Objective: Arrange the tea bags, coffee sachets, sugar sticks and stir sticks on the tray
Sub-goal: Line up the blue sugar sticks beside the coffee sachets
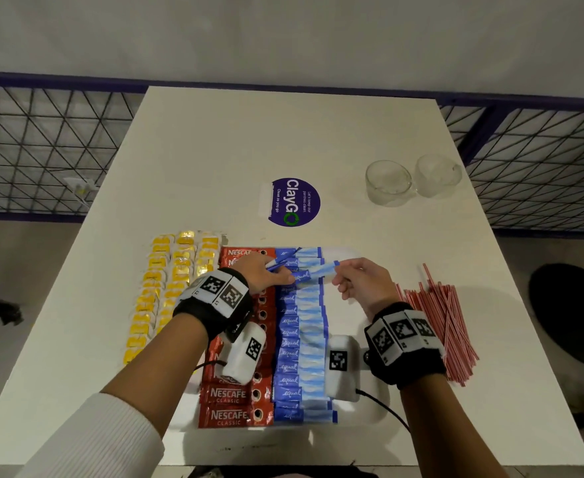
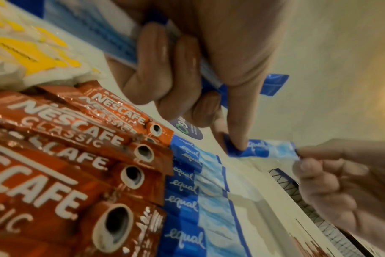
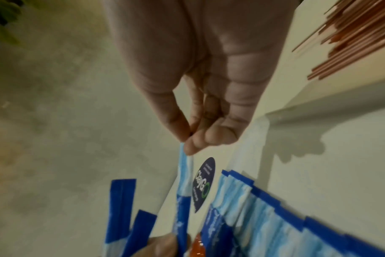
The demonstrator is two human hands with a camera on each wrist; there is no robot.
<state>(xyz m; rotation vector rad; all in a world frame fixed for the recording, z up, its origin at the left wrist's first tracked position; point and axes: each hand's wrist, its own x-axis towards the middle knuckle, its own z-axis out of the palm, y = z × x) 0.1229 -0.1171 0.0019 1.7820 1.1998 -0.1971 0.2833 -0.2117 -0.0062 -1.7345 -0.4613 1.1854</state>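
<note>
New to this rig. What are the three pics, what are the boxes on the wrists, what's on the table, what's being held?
No robot: a person with cameras strapped to the head and each wrist; the boxes carry tracking markers. The wide picture is the head view; the close ones look along each hand.

On the table: a white tray with red coffee sachets and blue sugar sticks, yellow tea bags to its left, red-striped stir sticks to its right, two glasses.

The left hand grips spare sugar sticks; both hands pinch one sugar stick, the right hand at its pale end.
</note>
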